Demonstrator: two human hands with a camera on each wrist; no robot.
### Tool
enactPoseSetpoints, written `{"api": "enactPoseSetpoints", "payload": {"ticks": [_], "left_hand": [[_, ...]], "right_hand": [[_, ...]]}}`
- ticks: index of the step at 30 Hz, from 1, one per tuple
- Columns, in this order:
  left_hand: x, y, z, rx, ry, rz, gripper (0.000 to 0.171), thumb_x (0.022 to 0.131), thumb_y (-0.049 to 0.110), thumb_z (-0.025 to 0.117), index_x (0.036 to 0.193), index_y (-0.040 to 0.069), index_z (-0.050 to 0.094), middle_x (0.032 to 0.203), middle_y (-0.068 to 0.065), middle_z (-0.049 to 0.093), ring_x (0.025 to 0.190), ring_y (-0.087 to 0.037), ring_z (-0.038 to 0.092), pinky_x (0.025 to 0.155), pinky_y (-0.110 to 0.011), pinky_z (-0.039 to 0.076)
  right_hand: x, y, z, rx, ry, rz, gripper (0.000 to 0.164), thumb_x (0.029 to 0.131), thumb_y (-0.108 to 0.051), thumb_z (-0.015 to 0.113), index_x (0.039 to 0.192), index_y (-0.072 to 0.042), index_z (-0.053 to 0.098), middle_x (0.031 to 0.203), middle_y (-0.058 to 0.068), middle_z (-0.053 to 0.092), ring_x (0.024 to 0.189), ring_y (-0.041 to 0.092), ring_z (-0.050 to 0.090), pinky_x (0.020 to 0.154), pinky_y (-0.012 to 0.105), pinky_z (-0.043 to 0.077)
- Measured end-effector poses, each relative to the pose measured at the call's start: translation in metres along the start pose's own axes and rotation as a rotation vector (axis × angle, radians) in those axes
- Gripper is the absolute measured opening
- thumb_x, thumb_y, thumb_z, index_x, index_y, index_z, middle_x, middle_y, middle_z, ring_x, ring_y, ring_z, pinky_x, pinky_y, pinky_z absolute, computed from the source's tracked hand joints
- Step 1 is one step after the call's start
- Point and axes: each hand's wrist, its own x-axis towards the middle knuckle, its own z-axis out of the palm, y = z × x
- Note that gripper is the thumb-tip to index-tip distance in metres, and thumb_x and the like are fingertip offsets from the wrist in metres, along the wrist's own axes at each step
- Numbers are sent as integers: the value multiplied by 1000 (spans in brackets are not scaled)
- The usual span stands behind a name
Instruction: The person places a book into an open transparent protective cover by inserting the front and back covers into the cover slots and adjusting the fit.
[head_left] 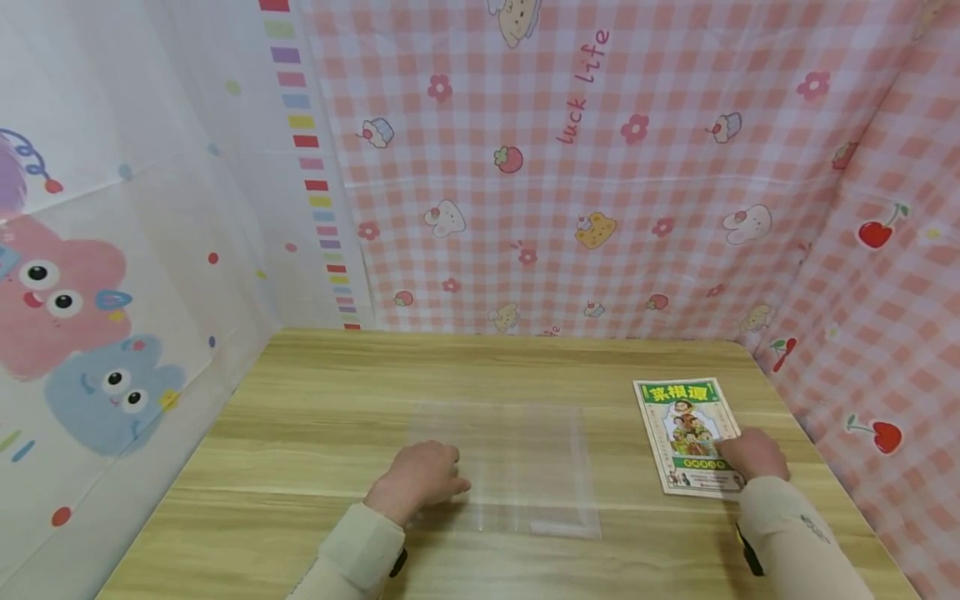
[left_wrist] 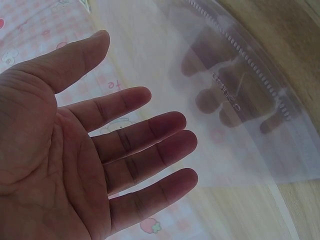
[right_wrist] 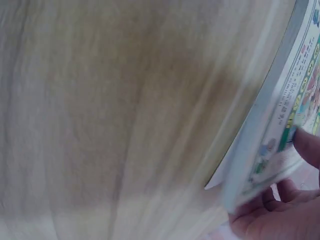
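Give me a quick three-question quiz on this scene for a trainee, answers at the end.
1. Which hand grips the Chinese-titled book?
2. True or false: in the head view, the clear plastic sheet lies to the left of the Chinese-titled book.
3. The left hand is:
A) clenched in a fist
B) extended, holding nothing
C) pinching the Chinese-titled book

Key:
1. The right hand.
2. True.
3. B.

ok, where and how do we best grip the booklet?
Probably pinch the booklet by its lower right edge, from the right, thumb on top, fingers beneath. It's thin, so edges suit a pinch, and the right hand holds it there.
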Motion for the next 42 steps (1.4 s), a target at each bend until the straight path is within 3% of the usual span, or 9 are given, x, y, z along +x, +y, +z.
{"api": "enactPoseSetpoints", "payload": {"ticks": [6, 13, 19, 29, 34, 38, 42], "left_hand": [[0, 1, -1, -3, -8, 7, 29, 83, 37, 68, 84, 8, 66, 76, -5, 66, 68, -19, 58, 63, -43, 54], [0, 1, 0, -9, -18, 16, 28, 83, 36, 67, 84, 8, 65, 75, -4, 65, 66, -17, 55, 61, -41, 53], [-1, 1, 0, -9, -13, 18, 29, 83, 36, 68, 85, 8, 66, 75, -4, 66, 67, -18, 57, 62, -42, 53], [-2, 2, 0, 8, -3, 16, 30, 84, 37, 66, 87, 7, 67, 82, -8, 69, 75, -23, 62, 66, -44, 55], [0, 1, 1, 3, -5, 12, 30, 84, 37, 67, 87, 7, 67, 83, -9, 70, 76, -24, 62, 67, -45, 55], [1, 1, 2, -1, -13, 8, 31, 84, 38, 66, 89, 7, 68, 85, -9, 70, 78, -24, 63, 68, -45, 55], [1, 0, 2, -11, -22, 8, 31, 85, 37, 66, 92, 7, 68, 87, -9, 70, 79, -25, 63, 70, -45, 56]], "right_hand": [[10, 10, 4, 212, 75, -10, 53, 94, -20, 38, 118, 27, 44, 100, 40, 52, 85, 41, 51, 79, 54, 43], [16, 11, 4, 360, 23, -12, 58, 98, -27, 31, 129, 22, 37, 110, 34, 48, 96, 39, 47, 83, 52, 40], [14, 8, 4, 421, 5, -14, 63, 101, -33, 26, 134, 19, 22, 120, 33, 36, 108, 42, 37, 94, 60, 32], [10, 2, 6, 492, 97, -39, 56, 101, -36, 34, 132, 11, 32, 127, 32, 37, 107, 40, 39, 89, 55, 35], [11, 1, 6, 507, 121, -51, 57, 99, -41, 39, 129, 7, 37, 122, 27, 43, 99, 31, 45, 77, 40, 40], [9, -4, 2, 520, 127, -65, 61, 97, -43, 43, 131, 7, 39, 108, 17, 54, 80, 14, 53, 64, 27, 44], [5, -12, -2, 550, 101, -43, 63, 97, -43, 46, 136, 5, 38, 95, 6, 58, 67, 5, 57, 57, 23, 49]]}}
